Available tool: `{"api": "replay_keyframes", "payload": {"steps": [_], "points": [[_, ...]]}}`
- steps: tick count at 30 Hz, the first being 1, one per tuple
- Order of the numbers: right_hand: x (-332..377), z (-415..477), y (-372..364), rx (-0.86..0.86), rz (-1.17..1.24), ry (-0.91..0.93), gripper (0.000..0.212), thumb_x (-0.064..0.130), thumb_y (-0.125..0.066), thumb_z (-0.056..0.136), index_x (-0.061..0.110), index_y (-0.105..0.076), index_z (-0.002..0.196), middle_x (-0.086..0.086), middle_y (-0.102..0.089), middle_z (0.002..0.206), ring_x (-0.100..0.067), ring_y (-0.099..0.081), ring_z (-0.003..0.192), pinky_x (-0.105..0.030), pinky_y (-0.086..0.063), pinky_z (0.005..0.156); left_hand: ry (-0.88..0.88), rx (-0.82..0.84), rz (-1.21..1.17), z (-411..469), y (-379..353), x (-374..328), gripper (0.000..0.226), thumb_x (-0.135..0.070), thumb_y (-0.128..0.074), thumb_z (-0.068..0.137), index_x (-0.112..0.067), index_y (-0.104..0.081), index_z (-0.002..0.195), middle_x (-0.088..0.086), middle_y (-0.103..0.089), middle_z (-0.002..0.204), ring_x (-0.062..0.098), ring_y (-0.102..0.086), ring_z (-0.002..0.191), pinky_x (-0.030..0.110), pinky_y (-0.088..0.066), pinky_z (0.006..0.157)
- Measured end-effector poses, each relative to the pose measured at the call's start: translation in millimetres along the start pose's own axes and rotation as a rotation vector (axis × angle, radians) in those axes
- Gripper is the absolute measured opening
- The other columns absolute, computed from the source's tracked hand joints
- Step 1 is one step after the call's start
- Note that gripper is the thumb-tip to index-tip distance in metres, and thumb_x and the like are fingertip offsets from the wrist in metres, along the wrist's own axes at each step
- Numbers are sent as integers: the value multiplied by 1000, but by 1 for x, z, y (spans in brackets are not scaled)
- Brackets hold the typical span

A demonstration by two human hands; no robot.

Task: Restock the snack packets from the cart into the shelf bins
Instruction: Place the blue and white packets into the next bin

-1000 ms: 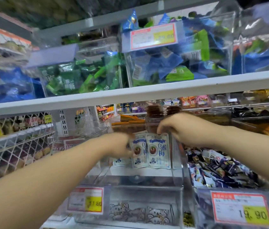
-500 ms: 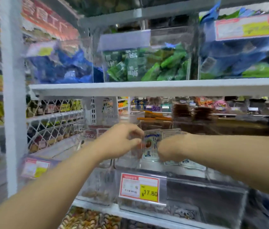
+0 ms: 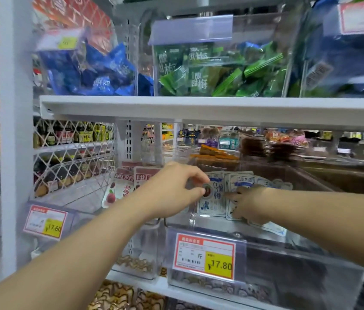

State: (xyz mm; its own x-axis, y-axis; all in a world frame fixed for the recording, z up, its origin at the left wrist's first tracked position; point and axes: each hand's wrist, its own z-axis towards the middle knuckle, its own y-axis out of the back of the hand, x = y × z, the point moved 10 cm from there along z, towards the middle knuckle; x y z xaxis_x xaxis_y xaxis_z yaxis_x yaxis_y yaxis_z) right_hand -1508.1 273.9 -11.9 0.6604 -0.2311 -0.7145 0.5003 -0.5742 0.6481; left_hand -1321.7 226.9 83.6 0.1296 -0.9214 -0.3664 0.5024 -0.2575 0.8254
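White-and-blue snack packets [image 3: 212,193]

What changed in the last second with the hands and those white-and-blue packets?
The view swung left. The left hand moved onto the front white-and-blue packet and now pinches its edge; the right hand dropped from the clear bin's rim to press the packets behind. The packets remain standing in the bin, and its 17.80 price tag is unchanged.

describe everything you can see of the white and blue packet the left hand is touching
The packet is a flat, glossy white pouch with blue print, dark lettering down its front and a round fruit picture. It stands upright at the front of a row of like packets inside a clear plastic bin. The left hand pinches its left edge; the right hand touches the packets beside it.
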Motion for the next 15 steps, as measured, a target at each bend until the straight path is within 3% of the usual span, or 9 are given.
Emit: {"api": "replay_keyframes", "payload": {"steps": [4, 6, 8, 10, 13, 15], "points": [[6, -14, 9, -23, -17, 32, 74, 8, -57, 96, 17, -18, 158, -6, -7, 167, -35, -20, 150, -47, -42, 105, 2, -8, 15, -1, 1, -1, 26, -34, -60, 99, -37, -64, 124, -22, -56, 112, -3, -40, 117, 20, -30, 96], [14, -22, 15, -32, -26, 57, 64, 7, -56, 96, 15, -31, 154, -9, -18, 164, -37, -28, 146, -49, -43, 105, 3, -14, 34, -2, 2, -2, 27, -34, -60, 99, -36, -64, 126, -23, -55, 112, -3, -41, 116, 21, -32, 97], [24, -30, 17, -30, -96, 109, 56, 7, -57, 96, 17, -43, 149, -11, -26, 160, -40, -31, 143, -51, -44, 102, 0, -20, 45, -3, 3, -4, 28, -33, -59, 99, -34, -64, 126, -21, -57, 117, -11, -48, 97, 21, -38, 93], [31, -40, 17, -16, -89, 149, 57, 4, -55, 97, 21, -44, 150, -9, -27, 160, -40, -35, 142, -48, -45, 100, -4, -36, 45, -3, 5, -7, 27, -32, -59, 99, -32, -65, 126, -18, -59, 124, -13, -51, 79, 17, -40, 84], [30, -62, 35, -122, 104, 182, 60, -2, -50, 95, 23, -44, 150, -5, -38, 155, -33, -41, 139, -43, -42, 104, -3, -80, 63, -6, 10, -11, 24, -28, -60, 99, -29, -66, 122, -14, -61, 125, -4, -54, 105, 17, -36, 93], [23, -80, 53, -227, 275, 176, 59, -2, -50, 95, 25, -47, 147, -3, -47, 151, -28, -47, 135, -40, -42, 106, 0, -108, 75, -11, 13, -15, 23, -26, -60, 99, -29, -67, 120, -15, -62, 120, -1, -52, 109, 18, -37, 96]]}}
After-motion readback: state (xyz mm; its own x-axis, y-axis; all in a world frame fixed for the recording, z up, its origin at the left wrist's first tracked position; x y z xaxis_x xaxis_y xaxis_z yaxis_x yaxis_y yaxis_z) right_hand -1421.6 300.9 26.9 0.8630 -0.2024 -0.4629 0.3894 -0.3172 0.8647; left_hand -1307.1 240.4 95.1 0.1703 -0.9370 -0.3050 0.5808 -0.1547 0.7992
